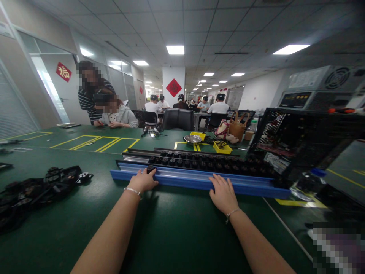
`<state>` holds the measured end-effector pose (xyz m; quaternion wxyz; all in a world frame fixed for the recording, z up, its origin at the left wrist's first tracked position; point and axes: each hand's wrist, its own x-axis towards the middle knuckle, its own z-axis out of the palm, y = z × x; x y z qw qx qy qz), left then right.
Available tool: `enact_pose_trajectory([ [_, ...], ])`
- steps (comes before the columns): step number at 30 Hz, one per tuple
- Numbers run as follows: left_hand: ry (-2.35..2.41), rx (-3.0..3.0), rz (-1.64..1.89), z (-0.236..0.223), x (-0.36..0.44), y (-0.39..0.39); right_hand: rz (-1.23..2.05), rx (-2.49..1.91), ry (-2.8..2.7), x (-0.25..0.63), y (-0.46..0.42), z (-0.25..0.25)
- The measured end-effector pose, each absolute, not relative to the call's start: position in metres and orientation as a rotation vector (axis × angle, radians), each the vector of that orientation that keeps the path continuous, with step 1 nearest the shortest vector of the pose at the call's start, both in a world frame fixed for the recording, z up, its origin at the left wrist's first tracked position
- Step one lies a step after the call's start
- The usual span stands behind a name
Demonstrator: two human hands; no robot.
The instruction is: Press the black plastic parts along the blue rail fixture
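Note:
A long blue channel rail (182, 181) lies across the green table in front of me, with a clear strip along its groove. At its left part, the fingers of my left hand (143, 180) close around a small black round part (150, 168) above the groove; the fingertips are partly hidden. My right hand (224, 193) rests open on the rail's near edge, fingers spread and holding nothing. Directly behind the rail, several similar black round parts (194, 164) stand in rows on dark rails (137, 156).
Black parts (54, 182) are heaped at left. A blue-capped clear bottle (309, 184) and an open black computer case (308, 140) stand at right. Behind the rails are a metal bowl (192, 139) and yellow trays (222, 147). Two people (121, 114) are across the table.

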<state>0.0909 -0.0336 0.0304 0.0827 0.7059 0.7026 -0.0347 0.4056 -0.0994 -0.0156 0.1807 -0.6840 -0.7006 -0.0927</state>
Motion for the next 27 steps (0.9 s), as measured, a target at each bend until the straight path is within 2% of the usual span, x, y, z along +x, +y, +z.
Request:
enact_pose_trajectory([
  [27, 2.119, 2.041, -0.139, 0.025, 0.068, -0.02, -0.254, -1.932, -1.98, 0.406, -0.099, -0.015],
])
